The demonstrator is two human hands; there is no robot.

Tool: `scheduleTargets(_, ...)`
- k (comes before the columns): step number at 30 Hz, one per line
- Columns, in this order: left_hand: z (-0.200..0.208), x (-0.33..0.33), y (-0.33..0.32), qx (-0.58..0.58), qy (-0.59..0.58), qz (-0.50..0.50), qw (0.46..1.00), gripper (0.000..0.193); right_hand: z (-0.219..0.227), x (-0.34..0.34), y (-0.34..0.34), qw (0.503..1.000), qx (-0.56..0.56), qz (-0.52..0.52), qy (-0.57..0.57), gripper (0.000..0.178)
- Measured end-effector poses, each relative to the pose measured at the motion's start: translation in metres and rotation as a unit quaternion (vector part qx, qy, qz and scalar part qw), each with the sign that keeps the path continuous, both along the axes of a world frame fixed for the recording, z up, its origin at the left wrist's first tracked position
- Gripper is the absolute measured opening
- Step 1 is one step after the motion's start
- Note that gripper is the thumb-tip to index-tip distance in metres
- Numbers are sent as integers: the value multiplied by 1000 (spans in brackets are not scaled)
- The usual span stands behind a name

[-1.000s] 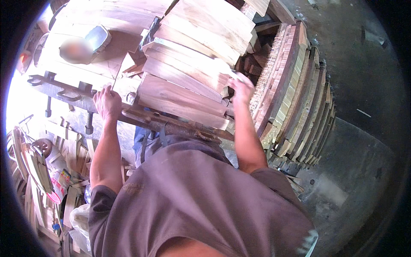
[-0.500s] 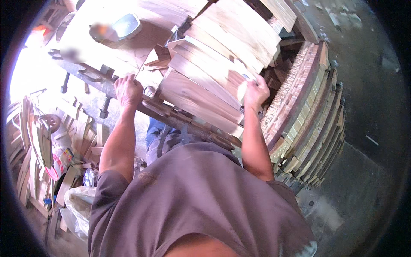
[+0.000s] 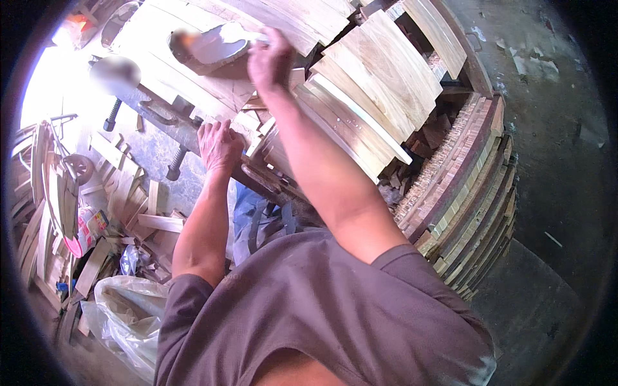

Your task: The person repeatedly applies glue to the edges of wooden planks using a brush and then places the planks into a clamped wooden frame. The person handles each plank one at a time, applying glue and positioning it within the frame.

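Note:
My left hand (image 3: 221, 147) is curled over the rusty metal clamp bar (image 3: 158, 109), which has threaded bolts hanging beneath it. My right hand (image 3: 271, 63) is beside the cut-open container (image 3: 209, 66), which has white glue-like paste inside. Its fingers are closed on a small white-tipped tool (image 3: 257, 37); the grip and blur hide what kind it is. Under and beyond my right forearm lie flat wooden boards (image 3: 341, 122), side by side and partly overlapping. White spots show on one of them. Small wood blocks (image 3: 248, 121) are near my left hand.
Stacked rows of wood strips with dark edges (image 3: 460, 199) rise at the right. Scrap wood (image 3: 122, 186) and a clear plastic bag (image 3: 125, 312) lie at the lower left. Concrete floor (image 3: 547, 206) stretches along the far right.
My right hand has moved from the boards leftward and away to the paste container, carrying the white-tipped tool. My left hand stays at the clamp bar. The whole view has shifted.

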State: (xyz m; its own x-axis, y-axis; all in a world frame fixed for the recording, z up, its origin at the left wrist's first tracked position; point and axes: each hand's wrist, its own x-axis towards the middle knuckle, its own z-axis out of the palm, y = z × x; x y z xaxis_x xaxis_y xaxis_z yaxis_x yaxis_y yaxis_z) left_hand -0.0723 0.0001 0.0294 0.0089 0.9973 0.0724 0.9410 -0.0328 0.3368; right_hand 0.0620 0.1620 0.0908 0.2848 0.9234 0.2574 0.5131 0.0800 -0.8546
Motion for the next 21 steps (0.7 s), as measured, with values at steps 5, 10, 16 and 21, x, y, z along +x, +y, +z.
scheduleTargets(5, 6, 0, -3, 2, 6, 1, 1000, 22, 20, -45, 4, 946, -241, 167, -139, 55)
scheduleTargets(10, 8, 2, 0, -23, 12, -10, 1000, 23, -3, 21, -52, 994, -34, 56, -88, 70)
scheduleTargets(16, 5, 11, 7, -75, 4, 23, 997, 32, -31, 243, -221, 943, -100, -318, 10, 33)
scheduleTargets(21, -28, 74, 59, -124, -333, 35, 934, 54, -87, 358, -306, 868, -229, -441, -8, 39)
